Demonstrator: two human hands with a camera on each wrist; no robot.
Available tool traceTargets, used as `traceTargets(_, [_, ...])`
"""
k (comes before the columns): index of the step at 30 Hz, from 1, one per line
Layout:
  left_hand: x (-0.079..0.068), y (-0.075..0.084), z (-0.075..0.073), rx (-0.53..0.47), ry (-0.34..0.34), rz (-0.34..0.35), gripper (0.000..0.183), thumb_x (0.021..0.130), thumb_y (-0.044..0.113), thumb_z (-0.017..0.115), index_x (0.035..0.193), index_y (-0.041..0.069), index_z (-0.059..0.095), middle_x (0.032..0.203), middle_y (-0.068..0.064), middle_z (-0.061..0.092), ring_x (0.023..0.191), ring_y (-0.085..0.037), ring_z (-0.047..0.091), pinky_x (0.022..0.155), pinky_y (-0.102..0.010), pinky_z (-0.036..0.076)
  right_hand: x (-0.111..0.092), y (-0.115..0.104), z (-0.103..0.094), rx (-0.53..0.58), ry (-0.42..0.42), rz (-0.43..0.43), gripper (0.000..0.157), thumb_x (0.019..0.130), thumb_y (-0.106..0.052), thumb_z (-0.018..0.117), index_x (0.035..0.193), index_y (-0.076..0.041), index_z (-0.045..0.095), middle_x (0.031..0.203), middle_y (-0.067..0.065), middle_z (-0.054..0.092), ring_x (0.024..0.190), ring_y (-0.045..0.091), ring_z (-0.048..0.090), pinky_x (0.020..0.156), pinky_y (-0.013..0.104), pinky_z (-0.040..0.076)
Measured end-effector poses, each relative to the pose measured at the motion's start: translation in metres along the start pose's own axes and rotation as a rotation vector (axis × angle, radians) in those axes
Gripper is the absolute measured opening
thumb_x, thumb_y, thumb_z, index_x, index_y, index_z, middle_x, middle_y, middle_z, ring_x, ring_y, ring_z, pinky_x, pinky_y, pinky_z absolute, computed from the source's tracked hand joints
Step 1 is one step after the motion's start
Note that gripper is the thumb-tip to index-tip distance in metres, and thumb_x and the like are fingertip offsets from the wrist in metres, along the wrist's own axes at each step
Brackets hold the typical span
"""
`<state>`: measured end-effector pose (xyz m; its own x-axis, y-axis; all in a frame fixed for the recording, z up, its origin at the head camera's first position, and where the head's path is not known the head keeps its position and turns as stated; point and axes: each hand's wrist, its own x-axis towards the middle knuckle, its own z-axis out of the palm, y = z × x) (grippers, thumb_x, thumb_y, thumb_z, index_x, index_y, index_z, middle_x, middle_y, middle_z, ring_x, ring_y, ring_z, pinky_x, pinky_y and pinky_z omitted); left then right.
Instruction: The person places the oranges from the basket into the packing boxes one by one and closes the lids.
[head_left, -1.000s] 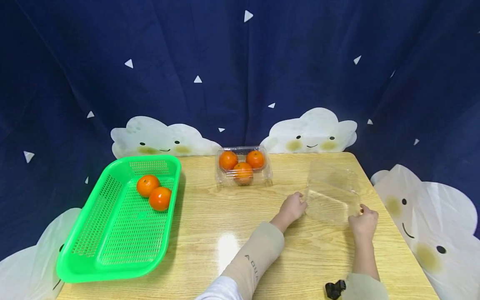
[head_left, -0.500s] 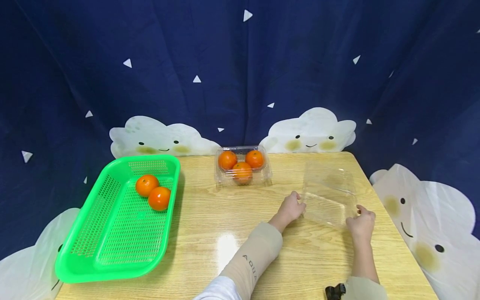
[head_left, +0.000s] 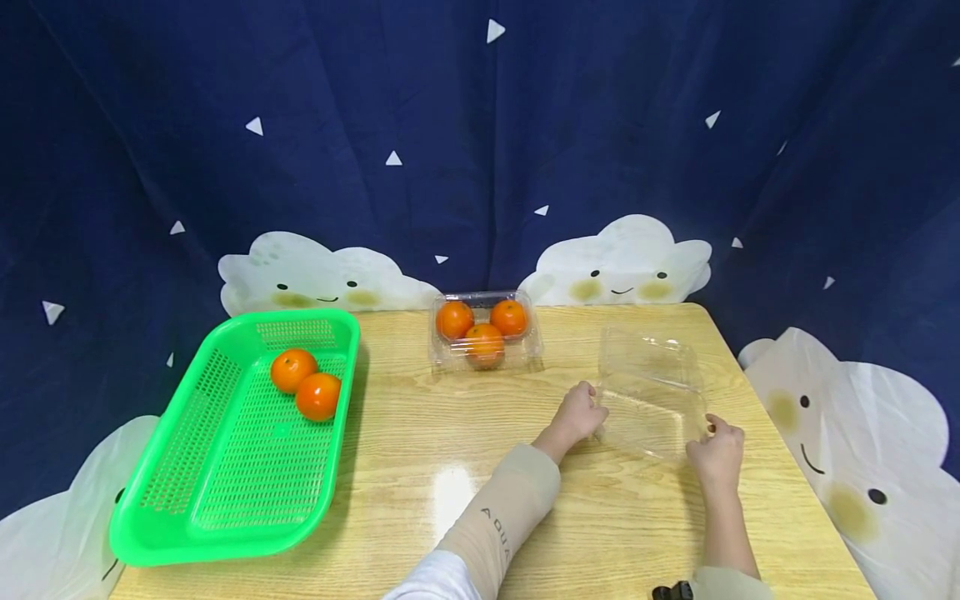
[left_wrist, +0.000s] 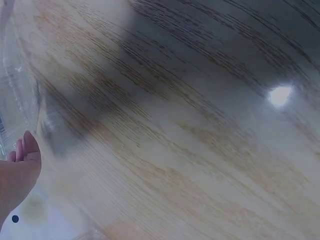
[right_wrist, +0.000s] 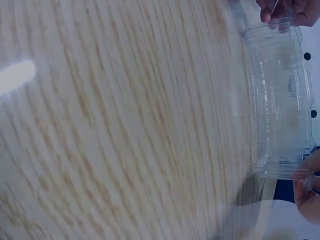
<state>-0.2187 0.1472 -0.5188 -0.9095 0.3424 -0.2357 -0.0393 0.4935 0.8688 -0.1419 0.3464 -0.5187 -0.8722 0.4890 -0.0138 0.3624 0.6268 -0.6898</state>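
A clear plastic clamshell box (head_left: 651, 423), its lid (head_left: 652, 358) standing up at the back, is over the right part of the table. No fruit shows inside it. My left hand (head_left: 579, 414) grips its left side near the front corner; the left wrist view shows the thumb and fingers at the edge. At the right front corner my right hand (head_left: 717, 454) pinches the box's edge. The right wrist view shows the box (right_wrist: 277, 100) with a hand at each end. Whether its base touches the table is hard to tell.
A green basket (head_left: 225, 542) with two oranges (head_left: 306, 383) stands at the left. Behind the hands, a second clear box (head_left: 442, 357) holds three oranges (head_left: 484, 345). A small black device (head_left: 671, 592) sits by the right sleeve. A navy curtain (head_left: 337, 150) hangs behind.
Both hands have shifted slightly left and toward me, taking the clear box along. The basket and the filled box have stayed in place.
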Motion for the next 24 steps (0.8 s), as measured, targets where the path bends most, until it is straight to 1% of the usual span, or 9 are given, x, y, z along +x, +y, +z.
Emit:
traceTargets(3, [0.0,-0.001,-0.001,0.017,-0.003,0.002,0.038,0.086,0.019,0.056,0.119,0.003,0.046,0.1,-0.005,0.051,0.09,-0.017,0.053,0.076,-0.027,0.046,-0.002,0.0,-0.001,0.002,-0.014,-0.008,0.059,0.07,0.009,0.044,0.127,0.017,0.035,0.111,0.029,0.036,0.081,0.03,0.045,0.058,0.024,0.037])
traceTargets(5, [0.0,-0.001,-0.001,0.011,-0.008,-0.001,0.04,0.086,0.02,0.057,0.121,0.002,0.046,0.103,-0.007,0.052,0.095,-0.02,0.053,0.079,-0.029,0.046,-0.004,0.001,-0.002,-0.003,-0.026,-0.013,0.059,0.07,0.009,0.044,0.128,0.017,0.035,0.111,0.029,0.036,0.077,0.027,0.045,0.055,0.021,0.037])
traceTargets(10, [0.003,-0.005,-0.002,-0.006,0.004,-0.007,0.044,0.086,0.019,0.057,0.124,0.002,0.045,0.105,-0.008,0.053,0.097,-0.021,0.054,0.081,-0.03,0.046,-0.009,0.001,-0.002,0.0,-0.047,-0.034,0.059,0.069,0.01,0.043,0.128,0.017,0.036,0.113,0.03,0.036,0.07,0.021,0.044,0.051,0.02,0.036])
traceTargets(13, [0.006,-0.009,-0.002,-0.021,0.017,-0.01,0.045,0.086,0.018,0.057,0.126,0.001,0.044,0.109,-0.01,0.054,0.1,-0.023,0.054,0.083,-0.031,0.047,-0.013,0.0,-0.002,0.003,-0.061,-0.041,0.06,0.069,0.011,0.043,0.128,0.016,0.037,0.114,0.03,0.036,0.071,0.021,0.044,0.052,0.02,0.036])
traceTargets(17, [0.009,-0.014,-0.001,-0.056,0.031,-0.034,0.048,0.086,0.017,0.058,0.128,0.001,0.042,0.113,-0.013,0.056,0.106,-0.026,0.054,0.086,-0.034,0.047,-0.017,0.0,-0.001,0.001,-0.074,-0.05,0.06,0.068,0.012,0.043,0.128,0.016,0.037,0.113,0.03,0.037,0.071,0.021,0.045,0.053,0.02,0.037])
traceTargets(19, [0.011,-0.016,-0.001,-0.079,0.037,-0.042,0.05,0.085,0.016,0.059,0.129,0.0,0.042,0.113,-0.014,0.056,0.105,-0.026,0.055,0.086,-0.034,0.047,-0.018,0.0,0.0,0.004,-0.071,-0.057,0.06,0.067,0.013,0.044,0.127,0.016,0.038,0.112,0.03,0.037,0.07,0.022,0.045,0.053,0.02,0.036])
traceTargets(21, [0.011,-0.017,-0.001,-0.122,0.039,-0.051,0.052,0.083,0.014,0.059,0.13,-0.001,0.041,0.112,-0.013,0.056,0.103,-0.026,0.056,0.085,-0.034,0.047,-0.02,0.0,0.0,0.009,-0.074,-0.057,0.06,0.067,0.013,0.044,0.127,0.016,0.038,0.112,0.03,0.037,0.07,0.021,0.044,0.053,0.021,0.036])
traceTargets(24, [0.01,-0.017,-0.004,-0.218,0.034,-0.062,0.058,0.079,0.008,0.059,0.132,-0.003,0.038,0.111,-0.011,0.056,0.099,-0.024,0.056,0.084,-0.035,0.047,-0.021,0.0,0.0,0.009,-0.079,-0.061,0.06,0.068,0.013,0.044,0.127,0.016,0.038,0.112,0.03,0.037,0.07,0.02,0.045,0.053,0.02,0.037])
